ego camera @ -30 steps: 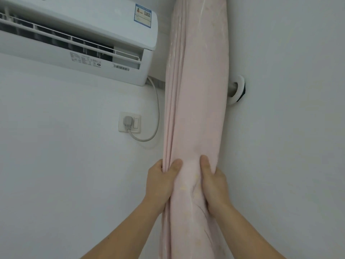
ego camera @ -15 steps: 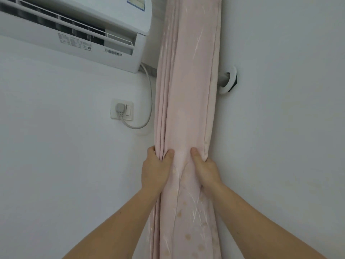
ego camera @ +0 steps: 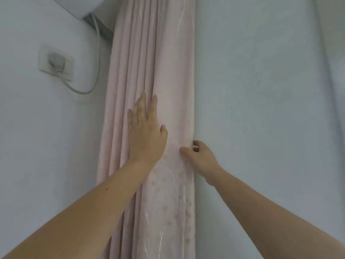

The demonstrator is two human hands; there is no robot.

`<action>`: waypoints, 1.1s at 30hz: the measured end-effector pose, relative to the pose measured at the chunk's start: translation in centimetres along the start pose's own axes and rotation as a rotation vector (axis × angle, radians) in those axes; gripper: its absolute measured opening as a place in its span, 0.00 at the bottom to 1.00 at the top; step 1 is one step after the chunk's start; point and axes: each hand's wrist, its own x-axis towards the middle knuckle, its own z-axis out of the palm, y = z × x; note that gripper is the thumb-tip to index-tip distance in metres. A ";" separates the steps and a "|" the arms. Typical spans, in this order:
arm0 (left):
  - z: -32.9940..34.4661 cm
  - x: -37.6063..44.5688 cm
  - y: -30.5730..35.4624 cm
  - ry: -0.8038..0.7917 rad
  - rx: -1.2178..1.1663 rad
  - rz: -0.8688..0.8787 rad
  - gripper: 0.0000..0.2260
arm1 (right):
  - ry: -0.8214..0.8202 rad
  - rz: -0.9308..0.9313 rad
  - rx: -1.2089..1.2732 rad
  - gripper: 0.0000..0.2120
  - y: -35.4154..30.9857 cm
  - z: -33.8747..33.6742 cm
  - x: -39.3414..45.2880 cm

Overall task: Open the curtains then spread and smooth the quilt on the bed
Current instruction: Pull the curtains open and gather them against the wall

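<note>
A pale pink curtain [ego camera: 160,58] hangs bunched into narrow vertical folds in the corner between two white walls. My left hand [ego camera: 145,131] lies flat on the folds with its fingers spread and pointing up, holding nothing. My right hand [ego camera: 197,156] pinches the curtain's right edge between thumb and fingers, right against the wall. The bed and the quilt are out of view.
A white wall socket [ego camera: 56,62] with a plug and a looping white cable [ego camera: 93,71] sits on the left wall. The bottom corner of an air conditioner [ego camera: 82,6] shows at the top left. A white wall [ego camera: 261,109] fills the right side.
My left hand let go of the bunched curtain and now lies flat on it, higher up. My right hand shifted to the curtain's right edge. The view dropped, hiding most of the air conditioner.
</note>
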 end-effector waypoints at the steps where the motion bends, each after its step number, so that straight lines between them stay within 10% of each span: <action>1: 0.0 -0.5 1.7 -0.024 -0.077 0.012 0.37 | 0.002 0.014 -0.073 0.33 0.2 -1.5 -1.2; 13: 0.9 -6.4 28.3 -0.291 -0.899 0.039 0.25 | 0.300 -0.040 -0.608 0.18 -2.0 -28.3 -18.3; 33: 2.7 -19.8 78.8 -0.791 -1.477 0.028 0.27 | 0.864 0.378 -0.965 0.16 -2.9 -72.1 -48.2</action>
